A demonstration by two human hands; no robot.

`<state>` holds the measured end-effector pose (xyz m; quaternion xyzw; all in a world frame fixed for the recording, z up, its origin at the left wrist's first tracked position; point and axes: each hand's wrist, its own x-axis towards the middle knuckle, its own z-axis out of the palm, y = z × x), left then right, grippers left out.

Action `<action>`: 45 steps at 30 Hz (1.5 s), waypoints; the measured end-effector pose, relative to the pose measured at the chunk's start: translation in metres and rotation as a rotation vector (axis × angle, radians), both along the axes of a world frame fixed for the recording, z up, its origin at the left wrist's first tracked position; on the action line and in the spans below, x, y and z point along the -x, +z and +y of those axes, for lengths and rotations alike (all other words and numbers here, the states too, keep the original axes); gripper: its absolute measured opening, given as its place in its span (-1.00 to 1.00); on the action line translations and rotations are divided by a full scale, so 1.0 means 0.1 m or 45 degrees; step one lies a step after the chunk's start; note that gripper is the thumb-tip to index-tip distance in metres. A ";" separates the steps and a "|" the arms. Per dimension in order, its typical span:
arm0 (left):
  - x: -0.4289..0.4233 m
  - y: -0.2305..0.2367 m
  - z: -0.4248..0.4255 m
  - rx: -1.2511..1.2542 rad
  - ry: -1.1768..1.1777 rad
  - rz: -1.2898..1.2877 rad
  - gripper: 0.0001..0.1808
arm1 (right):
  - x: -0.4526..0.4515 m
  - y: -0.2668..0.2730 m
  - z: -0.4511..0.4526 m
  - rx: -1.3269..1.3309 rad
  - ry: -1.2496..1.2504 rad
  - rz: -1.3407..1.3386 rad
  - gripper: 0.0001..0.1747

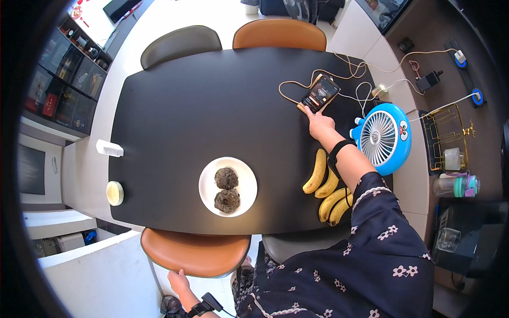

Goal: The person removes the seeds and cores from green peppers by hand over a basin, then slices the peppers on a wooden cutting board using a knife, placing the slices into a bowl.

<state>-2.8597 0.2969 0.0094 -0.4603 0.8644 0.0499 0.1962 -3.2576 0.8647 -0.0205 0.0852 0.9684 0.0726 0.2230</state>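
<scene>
My right hand (pixel 321 125) reaches over the table, its index finger extended to the lower edge of a smartphone (pixel 320 93) with a lit screen. The phone leans on a tan stand (pixel 301 107) with a cable around it. Under my right forearm lie several ripe bananas (pixel 316 175), partly hidden by the arm and a dangling strap. My left hand (pixel 179 282) is low, at the edge of an orange chair (pixel 195 252); whether it grips the chair is unclear. A white plate (pixel 247 189) in front of me bears two dark, rough, round lumps of food (pixel 226 178).
A blue fan (pixel 403 147) with a cartoon face stands right of my forearm. Cables (pixel 350 65) cross the far right corner of the dark table (pixel 191 115). At its left edge are a white box-like object (pixel 109 148) and a round pale-lidded container (pixel 115 193). Chairs (pixel 279 35) surround it.
</scene>
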 end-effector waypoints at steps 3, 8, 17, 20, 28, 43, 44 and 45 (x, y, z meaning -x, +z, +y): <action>0.01 0.00 0.00 -0.006 -0.017 -0.004 -0.69 | -0.04 -0.03 0.03 -0.005 0.013 0.027 -0.12; 0.01 -0.02 -0.01 -0.008 -0.001 -0.012 -0.69 | -0.08 0.00 0.06 -0.015 0.010 0.033 -0.11; 0.05 0.06 0.06 0.014 -0.002 -0.031 -0.69 | -0.01 0.12 0.07 -0.043 -0.038 0.115 -0.16; 0.05 0.07 0.08 0.024 -0.003 -0.025 -0.69 | 0.02 0.09 0.09 -0.048 -0.068 0.107 -0.17; 0.01 0.04 0.06 0.029 -0.005 0.021 -0.69 | 0.06 0.06 0.15 -0.052 -0.135 0.015 -0.15; 0.01 0.05 0.04 0.015 0.002 0.029 -0.69 | -0.24 0.08 0.01 0.000 -0.017 0.034 -0.19; 0.03 0.06 0.04 -0.001 0.008 0.022 -0.69 | -0.27 0.09 0.00 0.000 -0.021 0.037 -0.19; 0.04 0.06 0.03 -0.001 0.004 0.025 -0.69 | -0.30 0.10 -0.03 0.008 -0.023 0.017 -0.19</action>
